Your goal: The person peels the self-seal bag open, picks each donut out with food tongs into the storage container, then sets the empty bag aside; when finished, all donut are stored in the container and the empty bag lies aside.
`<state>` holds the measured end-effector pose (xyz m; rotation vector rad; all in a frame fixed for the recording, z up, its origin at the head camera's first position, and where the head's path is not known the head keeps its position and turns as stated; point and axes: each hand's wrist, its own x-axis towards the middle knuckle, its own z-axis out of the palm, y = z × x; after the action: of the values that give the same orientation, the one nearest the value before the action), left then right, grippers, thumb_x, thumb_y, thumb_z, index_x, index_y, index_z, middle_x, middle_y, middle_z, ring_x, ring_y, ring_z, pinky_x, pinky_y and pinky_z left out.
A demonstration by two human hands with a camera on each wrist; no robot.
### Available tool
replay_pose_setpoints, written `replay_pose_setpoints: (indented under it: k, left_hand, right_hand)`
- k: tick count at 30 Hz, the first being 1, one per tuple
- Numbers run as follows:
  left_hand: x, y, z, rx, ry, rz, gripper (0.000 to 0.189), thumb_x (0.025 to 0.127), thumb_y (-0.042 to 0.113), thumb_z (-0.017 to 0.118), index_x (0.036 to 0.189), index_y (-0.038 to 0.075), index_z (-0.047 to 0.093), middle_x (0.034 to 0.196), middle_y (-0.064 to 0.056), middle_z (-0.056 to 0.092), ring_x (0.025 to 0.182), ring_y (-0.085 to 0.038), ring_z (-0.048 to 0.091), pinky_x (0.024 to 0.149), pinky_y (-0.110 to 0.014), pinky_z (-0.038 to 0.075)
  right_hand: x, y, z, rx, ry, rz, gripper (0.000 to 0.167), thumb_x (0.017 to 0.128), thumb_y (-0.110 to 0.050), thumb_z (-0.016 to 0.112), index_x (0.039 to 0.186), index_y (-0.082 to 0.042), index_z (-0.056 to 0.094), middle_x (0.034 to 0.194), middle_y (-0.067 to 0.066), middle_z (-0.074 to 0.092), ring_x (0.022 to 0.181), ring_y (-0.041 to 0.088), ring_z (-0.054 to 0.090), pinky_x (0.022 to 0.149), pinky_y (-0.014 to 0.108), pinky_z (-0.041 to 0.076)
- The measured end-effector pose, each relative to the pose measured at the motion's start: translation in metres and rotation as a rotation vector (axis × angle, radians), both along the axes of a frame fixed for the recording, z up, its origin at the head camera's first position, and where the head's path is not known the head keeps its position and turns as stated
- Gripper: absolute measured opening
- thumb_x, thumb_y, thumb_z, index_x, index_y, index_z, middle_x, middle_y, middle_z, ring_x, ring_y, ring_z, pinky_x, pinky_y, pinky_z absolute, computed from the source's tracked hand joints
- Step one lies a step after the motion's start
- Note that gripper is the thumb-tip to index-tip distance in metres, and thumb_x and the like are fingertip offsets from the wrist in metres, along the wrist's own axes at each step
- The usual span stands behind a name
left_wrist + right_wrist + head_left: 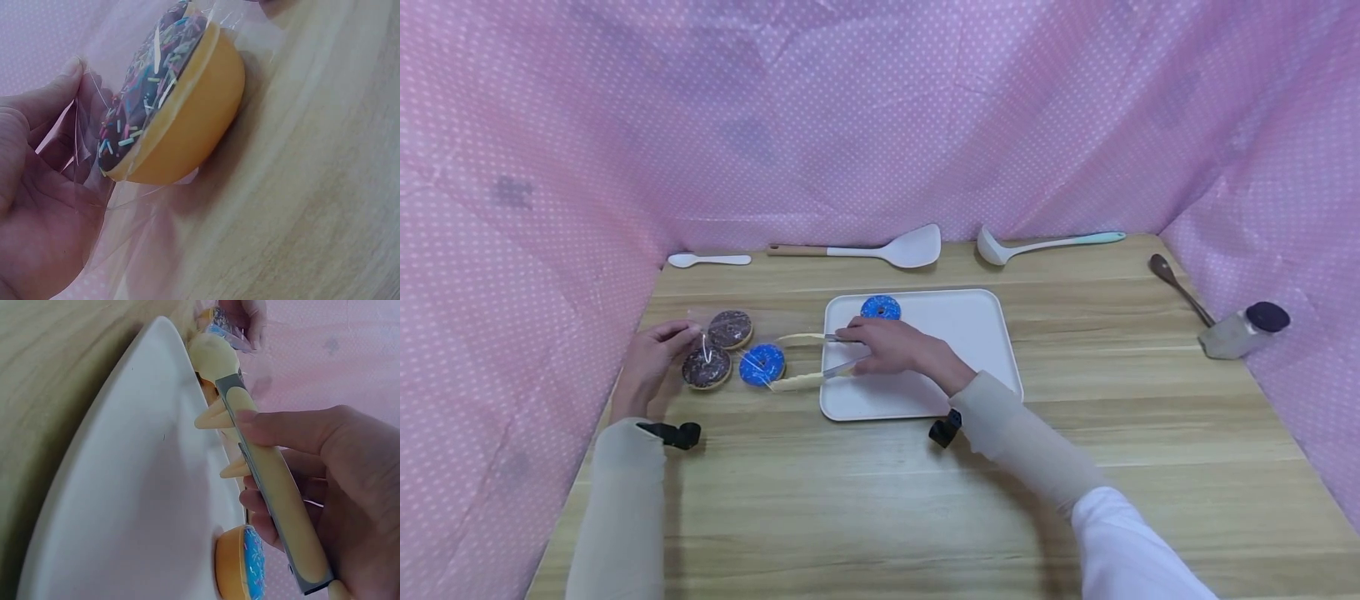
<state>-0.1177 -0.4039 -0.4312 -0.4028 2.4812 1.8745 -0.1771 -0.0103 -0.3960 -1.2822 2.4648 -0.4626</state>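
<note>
Tongs (797, 382), grasped in my right hand (891, 344); blue donut (762, 365) left of it.
Clear wrapper (775, 321), pinched by my left hand (651, 354), apparently for steadying.

A: so what's that desk (820, 517) made of?

B: looks like wood grain, smooth with a soft sheen. The far backdrop (850, 125) is dotted cloth, matt and wrinkly.

A: and the tray (977, 350)?

B: smooth, plastic-looking tbh. The tongs (284, 515) have grey metal edges plus matt, plasticky inlays.

A: clear stuff on the left?

B: plastic film (771, 323), super glossy and creased. The brown donut (194, 131) has bumpy sprinkled icing but smooth sides.
</note>
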Motion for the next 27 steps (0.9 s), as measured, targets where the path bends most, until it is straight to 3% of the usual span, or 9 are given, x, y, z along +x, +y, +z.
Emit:
replay_pose_setpoints:
  k: [6,11,18,27]
  left_hand:
    - [0.0,0.003,0.0,0.106,0.051,-0.029,0.008,0.09,0.018,0.067,0.097,0.016,0.071,0.083,0.014,0.07,0.08,0.003,0.065,0.076,-0.01,0.053]
    - [0.0,0.003,0.001,0.07,0.047,-0.041,0.007,0.091,0.02,0.066,0.097,0.017,0.069,0.085,0.014,0.069,0.081,0.004,0.065,0.077,-0.01,0.053]
    - [0.0,0.0,0.001,0.073,0.018,-0.036,0.019,0.093,0.017,0.063,0.107,0.006,0.065,0.088,0.015,0.068,0.083,0.005,0.065,0.079,-0.01,0.053]
    - [0.001,0.001,0.0,0.116,0.069,-0.042,0.014,0.09,0.018,0.067,0.101,0.009,0.069,0.084,0.013,0.07,0.08,0.003,0.066,0.077,-0.011,0.054]
  right_hand:
    - [-0.002,-0.003,-0.005,0.01,-0.011,0.0,0.06,0.087,-0.031,0.071,0.14,-0.015,0.049,0.127,0.002,0.056,0.1,0.013,0.053,0.087,0.029,0.049]
    - [0.0,0.002,-0.003,0.015,-0.005,-0.024,0.06,0.087,-0.031,0.069,0.141,-0.016,0.048,0.127,0.0,0.056,0.1,0.012,0.053,0.084,0.03,0.049]
    - [0.002,0.017,0.005,-0.014,-0.021,-0.051,0.06,0.088,-0.032,0.068,0.141,-0.016,0.047,0.134,0.004,0.053,0.104,0.017,0.057,0.086,0.035,0.052]
    - [0.002,0.043,0.009,-0.07,-0.016,-0.076,0.061,0.088,-0.031,0.069,0.142,-0.018,0.046,0.134,0.004,0.053,0.106,0.017,0.055,0.092,0.036,0.049]
